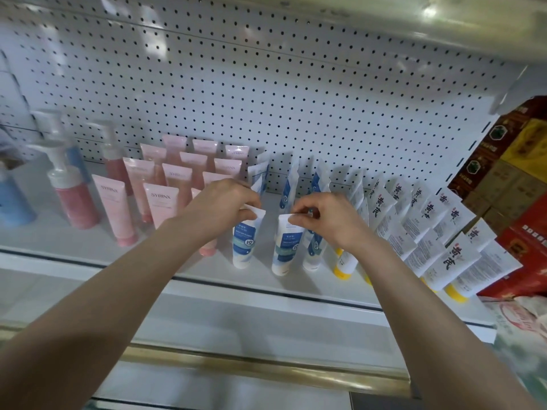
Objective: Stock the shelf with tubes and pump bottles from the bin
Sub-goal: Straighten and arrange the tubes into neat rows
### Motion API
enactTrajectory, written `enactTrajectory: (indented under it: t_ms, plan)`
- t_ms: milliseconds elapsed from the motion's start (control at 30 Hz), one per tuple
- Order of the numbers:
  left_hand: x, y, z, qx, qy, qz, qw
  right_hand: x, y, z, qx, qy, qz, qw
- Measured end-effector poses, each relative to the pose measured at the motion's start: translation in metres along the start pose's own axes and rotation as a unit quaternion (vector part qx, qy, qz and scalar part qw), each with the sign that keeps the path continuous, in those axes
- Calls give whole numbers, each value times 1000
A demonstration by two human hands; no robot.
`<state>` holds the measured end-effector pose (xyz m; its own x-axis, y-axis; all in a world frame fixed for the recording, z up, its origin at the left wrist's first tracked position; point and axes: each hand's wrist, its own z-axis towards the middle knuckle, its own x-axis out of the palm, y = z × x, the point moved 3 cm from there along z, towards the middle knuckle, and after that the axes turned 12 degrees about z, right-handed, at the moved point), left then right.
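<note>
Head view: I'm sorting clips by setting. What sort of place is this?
Probably a shop, at a cosmetics display shelf. It has a white pegboard back panel, many identical pink SYRINX tubes and blue-and-white tubes faced in rows, and stacked boxed goods at the right.

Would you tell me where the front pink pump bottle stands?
Head view, left side of the shelf: the front pink pump bottle stands between the blue bottle and the nearest pink SYRINX tube.
</note>
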<state>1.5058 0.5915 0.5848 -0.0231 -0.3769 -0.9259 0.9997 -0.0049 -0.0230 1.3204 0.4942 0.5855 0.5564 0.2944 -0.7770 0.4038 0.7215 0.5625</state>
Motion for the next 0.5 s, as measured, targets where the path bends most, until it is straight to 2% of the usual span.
enactTrajectory:
  t_ms: [100,333,500]
  plan:
    - [-7,3,3,-3,-12,-7,1000,-9,-2,6,3,-15,31,999]
    - [-18,28,32,18,-37,-8,999,-32,-7,37,52,-53,5,997]
    - [-11,38,62,30,28,42,998,-28,-9,49,67,-26,-32,997]
